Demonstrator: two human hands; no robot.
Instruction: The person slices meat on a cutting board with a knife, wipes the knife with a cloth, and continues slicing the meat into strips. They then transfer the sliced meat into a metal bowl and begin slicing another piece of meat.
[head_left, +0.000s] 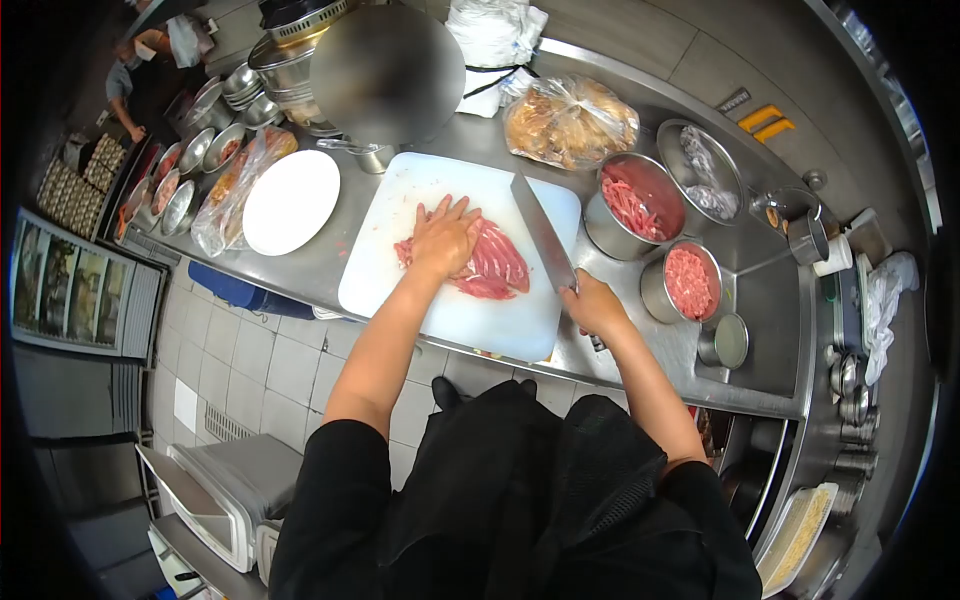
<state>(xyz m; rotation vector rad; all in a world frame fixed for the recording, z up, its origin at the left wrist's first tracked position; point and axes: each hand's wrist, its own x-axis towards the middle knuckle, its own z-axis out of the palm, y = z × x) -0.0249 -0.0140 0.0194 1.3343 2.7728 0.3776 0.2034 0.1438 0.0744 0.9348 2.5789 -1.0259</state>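
Sliced raw red meat (497, 262) lies on a white cutting board (400, 305) on the steel counter. My left hand (445, 237) rests flat on the left part of the meat, its fingers spread and pointing away from me. My right hand (592, 302) is wrapped round the handle of a large knife (543, 232). The broad blade slants up and to the left over the board's right side, to the right of the meat and apart from it. Part of the meat is hidden under my left hand.
Steel pots of cut meat (632, 205) and minced-looking meat (690, 283) stand right of the board. A white oval plate (291, 203) and bagged food lie left. Behind the board is another food bag (570, 122). A person (135, 85) stands at the far upper left.
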